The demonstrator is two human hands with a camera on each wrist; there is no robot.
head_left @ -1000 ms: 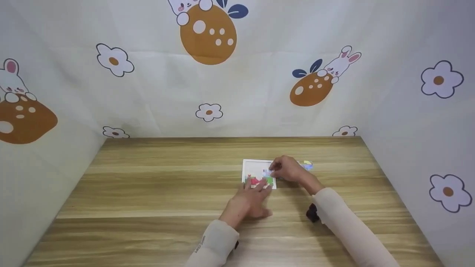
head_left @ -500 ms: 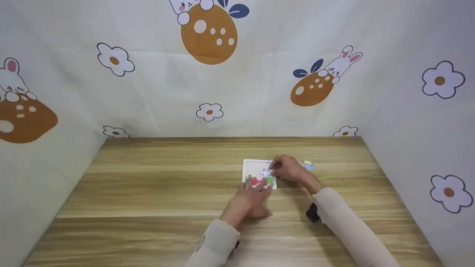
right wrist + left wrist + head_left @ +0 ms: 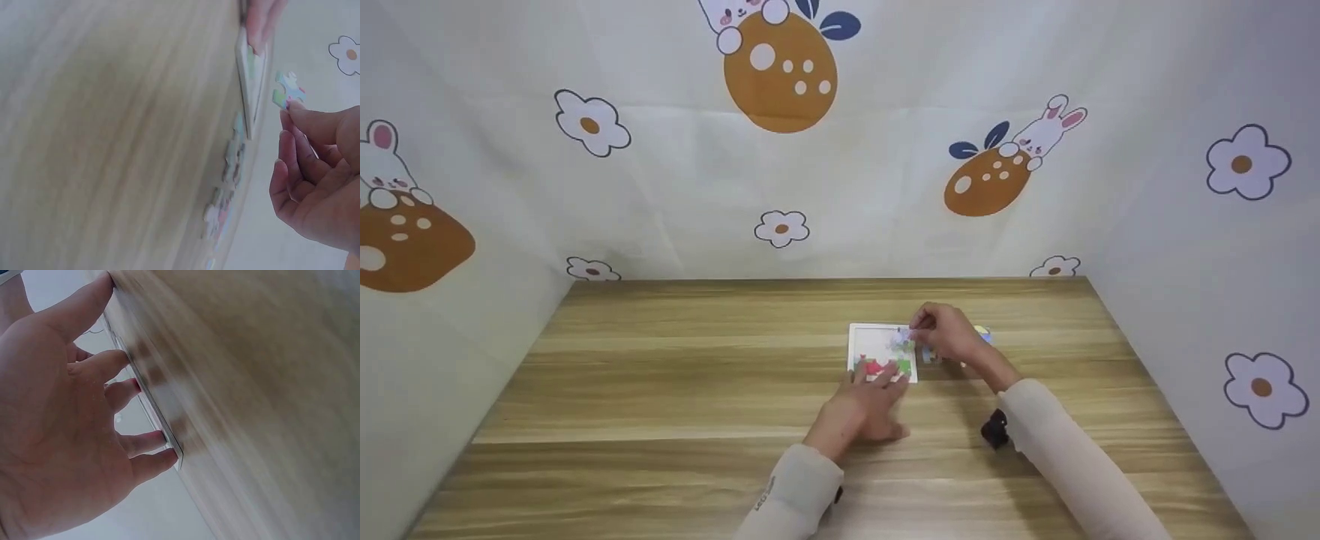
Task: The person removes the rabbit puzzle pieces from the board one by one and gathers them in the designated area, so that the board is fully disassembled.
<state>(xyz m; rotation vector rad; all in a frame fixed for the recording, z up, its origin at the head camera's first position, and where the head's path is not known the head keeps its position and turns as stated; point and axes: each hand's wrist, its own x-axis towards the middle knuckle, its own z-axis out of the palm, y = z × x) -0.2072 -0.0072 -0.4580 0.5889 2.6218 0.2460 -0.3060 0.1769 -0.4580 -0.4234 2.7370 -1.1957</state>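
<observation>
A jigsaw puzzle piece [image 3: 289,93] with pale blue, green and pink patches is pinched between thumb and fingertips of my right hand [image 3: 949,335]. It hovers over the right part of a white puzzle tray [image 3: 852,339]; the right wrist view has it raised clear of the tray. Fitted pieces with red [image 3: 874,367] and green [image 3: 904,366] line the tray's near side. My left hand [image 3: 859,411] spreads its fingers over that near edge, fingertips resting on the tray. In the left wrist view those fingers [image 3: 149,464] touch the tray's edge.
Right of the tray, loose puzzle pieces [image 3: 931,355] lie on the wood-grain table [image 3: 660,390], partly hidden by my right hand. Several of these pieces [image 3: 216,212] form a row in the right wrist view. Patterned fabric [image 3: 675,187] encloses the back and sides.
My right hand has lifted slightly and moved away from me with the puzzle piece, which was lower over the tray's right side. The left hand stays in place.
</observation>
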